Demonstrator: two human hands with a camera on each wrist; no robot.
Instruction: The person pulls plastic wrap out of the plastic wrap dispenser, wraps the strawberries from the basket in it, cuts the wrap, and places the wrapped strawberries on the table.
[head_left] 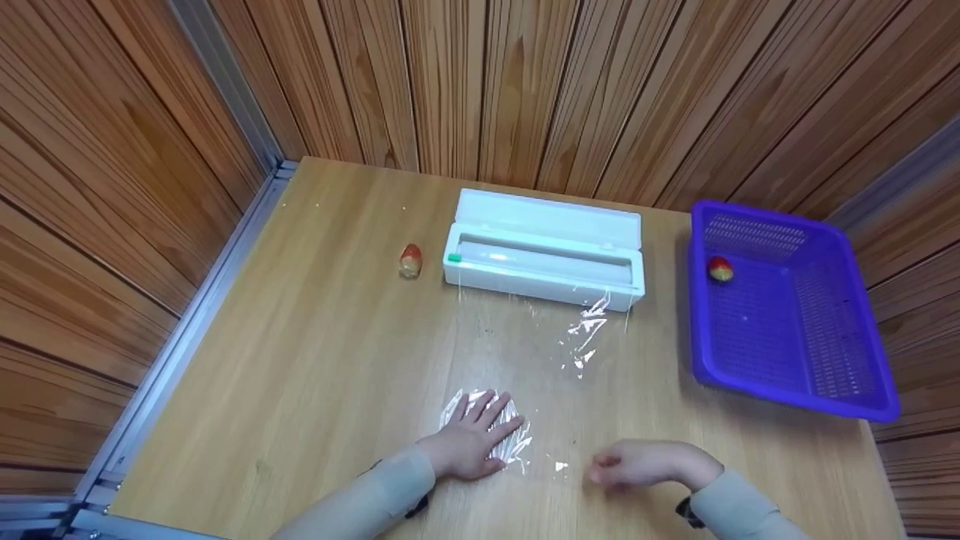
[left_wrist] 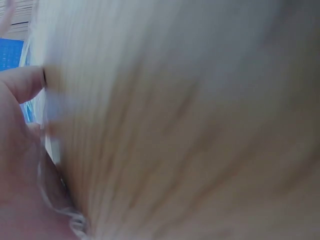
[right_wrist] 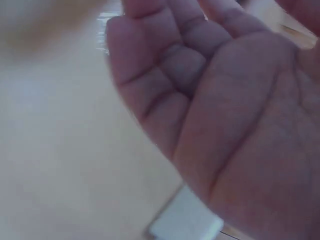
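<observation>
My left hand [head_left: 471,444] lies flat with fingers spread on a sheet of clear cling film [head_left: 583,330], pressing it to the table. The film wrinkles around the fingers and runs back to an open white cling film box [head_left: 544,259] with the roll inside. In the left wrist view, thin film edges show beside the hand [left_wrist: 20,150]. To the right, my right hand [head_left: 646,461] hovers over the table near the film, fingers loosely bent. The right wrist view shows its palm [right_wrist: 240,120] and half-curled fingers with nothing seen between them.
A small red and pale yellow fruit-like item [head_left: 410,261] lies left of the box. Another red and yellow one [head_left: 721,268] sits inside a purple plastic basket [head_left: 701,330] on the right. Wood-panelled walls [head_left: 510,90] enclose the table [head_left: 322,360].
</observation>
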